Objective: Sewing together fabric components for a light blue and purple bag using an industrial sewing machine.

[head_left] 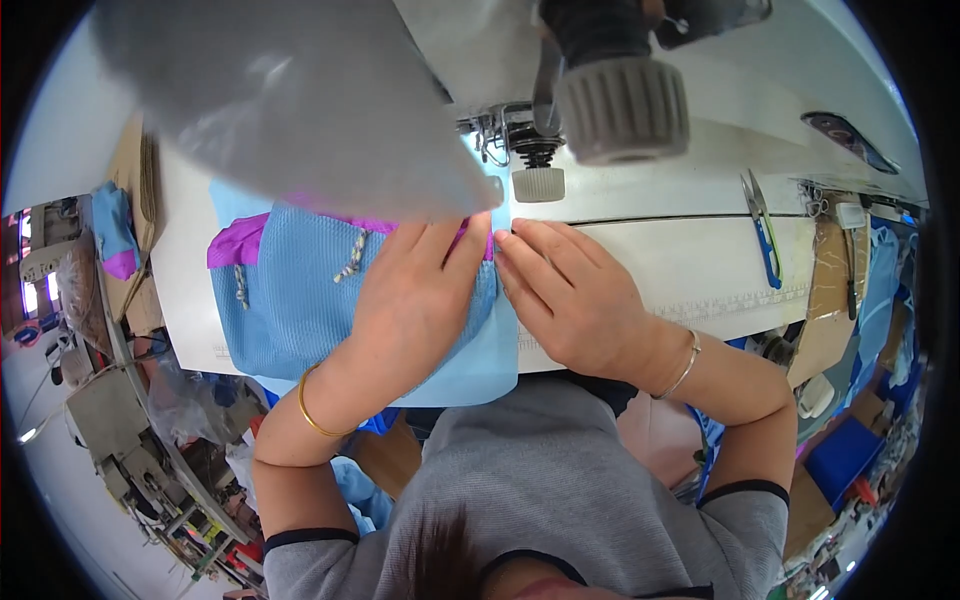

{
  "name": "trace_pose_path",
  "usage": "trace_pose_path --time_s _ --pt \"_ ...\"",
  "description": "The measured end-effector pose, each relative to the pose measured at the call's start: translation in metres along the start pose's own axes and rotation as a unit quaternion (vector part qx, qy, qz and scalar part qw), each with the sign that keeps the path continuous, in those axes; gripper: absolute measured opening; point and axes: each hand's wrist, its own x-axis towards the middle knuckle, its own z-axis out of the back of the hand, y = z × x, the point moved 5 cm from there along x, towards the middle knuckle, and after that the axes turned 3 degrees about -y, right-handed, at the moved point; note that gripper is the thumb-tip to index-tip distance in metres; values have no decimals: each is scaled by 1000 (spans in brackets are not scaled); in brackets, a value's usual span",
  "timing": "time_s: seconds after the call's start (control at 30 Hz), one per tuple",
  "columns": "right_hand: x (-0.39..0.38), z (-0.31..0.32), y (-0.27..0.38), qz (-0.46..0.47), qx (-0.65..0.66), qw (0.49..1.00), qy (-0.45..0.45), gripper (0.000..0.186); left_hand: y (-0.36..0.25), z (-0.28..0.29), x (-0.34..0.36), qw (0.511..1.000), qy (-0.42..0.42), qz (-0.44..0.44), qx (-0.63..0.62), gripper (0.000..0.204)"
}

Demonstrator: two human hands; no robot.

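Note:
A blue textured fabric piece (300, 290) with a purple band (238, 243) and short speckled cords (352, 258) lies on the sewing machine's white bed. Beneath it shows a smooth light blue fabric (480, 365). My left hand (415, 300) rests on the piece, fingers stretched forward over the purple band, their tips partly hidden by the machine head. At the cloth's right edge my right hand (580, 290) lies with its fingers extended and together, fingertips close to the band's end. Both thumbs are mostly hidden. The machine's presser foot area (492, 140) stands just beyond my fingertips.
The grey machine head (300, 110) and a large ribbed knob (625, 110) hang over the work. Blue-handled thread snips (765, 235) lie on the right of the table. Cardboard (815, 290) and blue cloth are at the far right. Another blue-and-purple piece (115, 230) hangs at the left.

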Motion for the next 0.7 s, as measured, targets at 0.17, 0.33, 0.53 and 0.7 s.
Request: trace_pose_path --time_s 0.17,0.33,0.53,0.7 --pt "0 0 0 6 -1 1000 -1 36 0 -1 1 1000 -9 -8 -5 48" --pt "0 1 0 4 1 1000 -2 37 0 -1 1 1000 -14 -14 1 48" --pt "0 2 1 5 0 1000 1 37 0 -2 1 1000 -6 -6 3 48" --pt "3 2 -3 7 5 1000 -16 31 0 -2 2 997 -41 -55 29 43"
